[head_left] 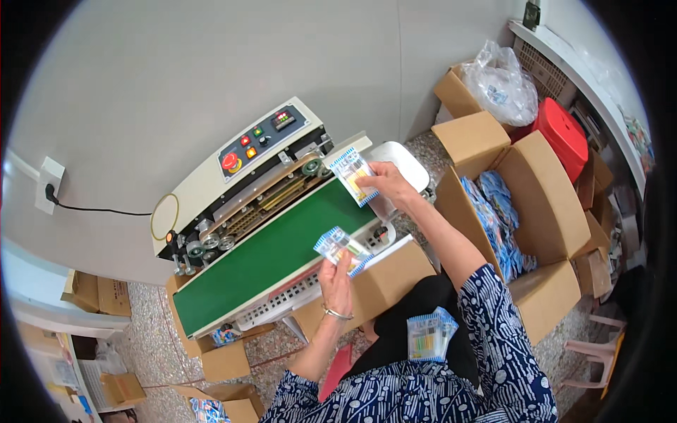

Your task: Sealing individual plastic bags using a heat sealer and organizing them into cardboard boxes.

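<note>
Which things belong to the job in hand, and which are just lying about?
Likely part of the job:
blue-and-white plastic packets in left hand and right hand
cream metal machine with flat green conveyor belt

Apparently lying about:
rounded red plastic stool
crumpled clear plastic bag

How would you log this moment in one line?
left hand holds packet(s) | right hand holds single packet by green belt | packets on lap

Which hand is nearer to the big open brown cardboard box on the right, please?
Right: the right hand is left of the box; the left hand is farther left and lower.
</note>
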Demonstrator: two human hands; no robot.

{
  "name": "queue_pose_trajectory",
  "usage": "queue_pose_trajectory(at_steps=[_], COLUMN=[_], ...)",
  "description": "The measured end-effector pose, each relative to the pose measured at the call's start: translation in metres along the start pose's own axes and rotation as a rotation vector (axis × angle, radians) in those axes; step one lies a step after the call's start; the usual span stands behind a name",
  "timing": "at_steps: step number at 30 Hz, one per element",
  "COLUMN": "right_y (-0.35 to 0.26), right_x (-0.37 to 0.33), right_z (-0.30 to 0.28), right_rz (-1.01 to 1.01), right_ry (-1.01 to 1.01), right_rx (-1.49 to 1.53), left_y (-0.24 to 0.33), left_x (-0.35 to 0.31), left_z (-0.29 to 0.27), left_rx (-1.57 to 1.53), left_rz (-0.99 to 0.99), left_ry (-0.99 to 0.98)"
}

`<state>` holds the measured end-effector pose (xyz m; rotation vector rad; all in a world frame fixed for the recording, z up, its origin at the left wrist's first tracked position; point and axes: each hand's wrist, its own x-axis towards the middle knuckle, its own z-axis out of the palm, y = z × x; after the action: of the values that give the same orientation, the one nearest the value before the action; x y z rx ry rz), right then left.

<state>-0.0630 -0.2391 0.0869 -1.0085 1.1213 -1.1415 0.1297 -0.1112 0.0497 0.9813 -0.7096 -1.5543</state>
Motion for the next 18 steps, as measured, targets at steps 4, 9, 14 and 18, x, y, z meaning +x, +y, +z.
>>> queue_pose_trajectory(at_steps=[4,9,14,18], right_y=[0.008,0.011,0.009,0.035], right_x=[0.035,0.050,0.054,0.071], right_z=[0.004,0.010,0.025,0.034], right_rz=[0.069,0.121,0.163,0.028], right_ry=[0.023,0.009,-0.053,-0.065], right_rx=[-0.006,0.011,0.008,-0.091], left_y=[0.004,-0.003,0.000,-0.002], left_x=[-0.006,-0.004,-0.002,0.007], left_z=[-0.007,-0.015,-0.007,0.003], left_rx=[-0.034,-0.023,-0.031,-0.028], left_rz=[-0.048,-0.080,-0.104,-0.088], left_ry=[0.018,-0.004,-0.023,-0.067])
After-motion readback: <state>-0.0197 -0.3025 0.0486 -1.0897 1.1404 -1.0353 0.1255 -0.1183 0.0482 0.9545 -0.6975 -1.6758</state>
